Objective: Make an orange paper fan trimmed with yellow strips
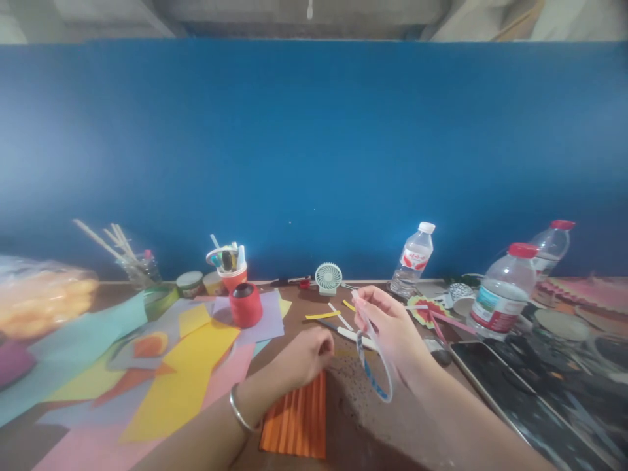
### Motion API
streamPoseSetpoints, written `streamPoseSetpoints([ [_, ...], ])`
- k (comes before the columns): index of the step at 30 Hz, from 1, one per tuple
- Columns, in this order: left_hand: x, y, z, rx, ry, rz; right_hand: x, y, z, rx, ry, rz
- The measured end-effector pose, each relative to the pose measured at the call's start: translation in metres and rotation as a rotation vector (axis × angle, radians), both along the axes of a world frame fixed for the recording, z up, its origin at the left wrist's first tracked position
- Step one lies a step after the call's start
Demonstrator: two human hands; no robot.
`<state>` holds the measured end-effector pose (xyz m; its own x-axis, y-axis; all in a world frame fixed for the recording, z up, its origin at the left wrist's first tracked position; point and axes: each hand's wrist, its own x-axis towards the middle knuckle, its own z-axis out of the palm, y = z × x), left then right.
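My right hand pinches one end of a narrow whitish strip with blue print, which looks like double-sided tape. The strip hangs down in a loop below the fingers. Left of it, my left hand is closed, knuckles up, with a silver bangle on the wrist. Whatever those curled fingers hold, if anything, is hidden. Just under the left hand lies a sheet of orange paper folded in pleats, its far end covered by the hand.
Coloured paper sheets spread over the left side. A red spool-like object, a cup of tools and a small fan stand behind. Water bottles and a dark tablet-like device are on the right. A blue wall closes the back.
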<state>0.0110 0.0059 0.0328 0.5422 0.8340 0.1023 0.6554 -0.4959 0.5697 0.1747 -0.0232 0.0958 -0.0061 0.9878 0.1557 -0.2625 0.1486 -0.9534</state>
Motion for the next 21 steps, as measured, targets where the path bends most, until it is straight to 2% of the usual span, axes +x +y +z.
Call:
streamPoseSetpoints([
  [4, -0.013, 0.017, 0.016, -0.062, -0.112, 0.104, -0.003, -0.002, 0.000, 0.010, -0.074, 0.060],
  [8, -0.027, 0.025, 0.033, -0.086, -0.175, 0.159, -0.004, -0.004, -0.004, -0.052, -0.290, 0.088],
  [10, -0.031, 0.022, 0.041, -0.083, -0.192, 0.165, -0.006, -0.005, -0.007, -0.043, -0.414, 0.059],
  [12, -0.031, 0.016, 0.048, -0.081, -0.209, 0.159, -0.008, -0.006, -0.009, 0.043, -0.503, 0.019],
  [14, -0.029, 0.010, 0.054, -0.083, -0.231, 0.138, -0.011, -0.007, -0.011, 0.128, -0.543, 0.005],
  [17, -0.025, 0.001, 0.059, -0.068, -0.244, 0.130, -0.014, -0.008, -0.011, 0.136, -0.542, 0.023],
  [21, -0.026, -0.006, 0.068, 0.077, -0.160, 0.257, -0.014, -0.008, -0.010, 0.129, -0.552, 0.006],
])
